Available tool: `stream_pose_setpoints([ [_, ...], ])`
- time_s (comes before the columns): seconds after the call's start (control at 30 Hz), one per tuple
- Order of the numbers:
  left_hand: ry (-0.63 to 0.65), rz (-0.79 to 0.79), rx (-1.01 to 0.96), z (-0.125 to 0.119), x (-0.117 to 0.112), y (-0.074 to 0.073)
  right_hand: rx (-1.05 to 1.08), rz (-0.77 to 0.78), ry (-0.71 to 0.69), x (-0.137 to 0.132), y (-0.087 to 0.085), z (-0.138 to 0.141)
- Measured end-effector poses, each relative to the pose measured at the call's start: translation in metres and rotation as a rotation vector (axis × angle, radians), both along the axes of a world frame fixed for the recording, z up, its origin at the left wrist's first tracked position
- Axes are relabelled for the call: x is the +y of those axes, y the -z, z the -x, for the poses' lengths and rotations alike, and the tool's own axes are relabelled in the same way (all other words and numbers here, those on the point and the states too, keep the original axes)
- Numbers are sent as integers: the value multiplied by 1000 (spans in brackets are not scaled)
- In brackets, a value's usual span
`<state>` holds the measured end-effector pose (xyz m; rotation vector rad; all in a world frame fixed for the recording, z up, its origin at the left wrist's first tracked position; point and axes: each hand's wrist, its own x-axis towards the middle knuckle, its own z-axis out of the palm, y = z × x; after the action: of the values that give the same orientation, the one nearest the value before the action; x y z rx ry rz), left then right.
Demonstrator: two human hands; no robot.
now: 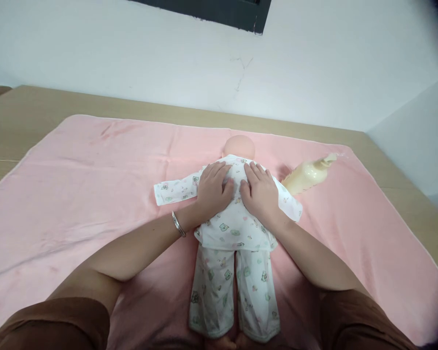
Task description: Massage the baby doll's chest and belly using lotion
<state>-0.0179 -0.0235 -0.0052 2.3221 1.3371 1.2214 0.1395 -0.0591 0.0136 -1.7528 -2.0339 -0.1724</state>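
Doll (236, 224) seems prone, so our left hand (213, 190) and right hand (262, 195) lie flat on its back, fingers extended, gripping nothing.

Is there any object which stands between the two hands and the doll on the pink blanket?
Only the printed shirt worn by the doll. The left hand and the right hand rest on it, and nothing else visible lies between. The pump bottle is off to the right, not in the way.
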Motion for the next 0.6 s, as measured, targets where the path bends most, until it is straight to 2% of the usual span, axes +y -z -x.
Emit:
stream_pose_setpoints([
  [0.3, -29, 27, 33, -1, -2, -3, -5, 24, 29, -2, -3, 3],
  [0.6, 7, -23, -2, 0, 2, 2, 5, 19, 8, -2, -2, 2],
])
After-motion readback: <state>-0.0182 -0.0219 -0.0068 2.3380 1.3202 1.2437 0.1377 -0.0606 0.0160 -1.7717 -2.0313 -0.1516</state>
